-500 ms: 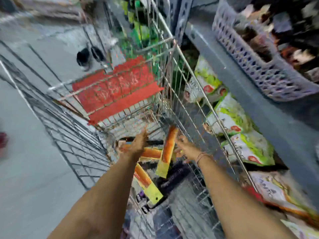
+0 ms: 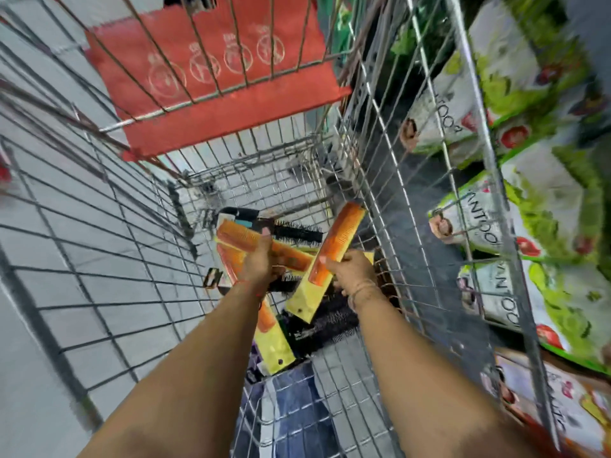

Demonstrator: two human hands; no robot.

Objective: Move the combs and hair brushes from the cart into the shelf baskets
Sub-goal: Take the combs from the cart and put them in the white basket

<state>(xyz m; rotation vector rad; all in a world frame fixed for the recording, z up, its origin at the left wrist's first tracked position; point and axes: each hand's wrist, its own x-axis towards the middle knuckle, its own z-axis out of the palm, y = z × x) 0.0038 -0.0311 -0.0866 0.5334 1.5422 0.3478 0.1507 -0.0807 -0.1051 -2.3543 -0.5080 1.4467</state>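
Both hands are down in the wire cart [image 2: 390, 180]: the right hand [image 2: 350, 271] is wrapped around a packaged orange comb [image 2: 334, 256], tilted up off the pile. The left hand [image 2: 263, 259] grips another orange comb [image 2: 244, 238], with black hair brushes [image 2: 330, 320] lying underneath on the cart floor.

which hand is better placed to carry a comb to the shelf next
Probably the right hand: it grips an orange comb that is already tilted up against the cart wall on the shelf side. The left hand grips a comb deeper in the pile.
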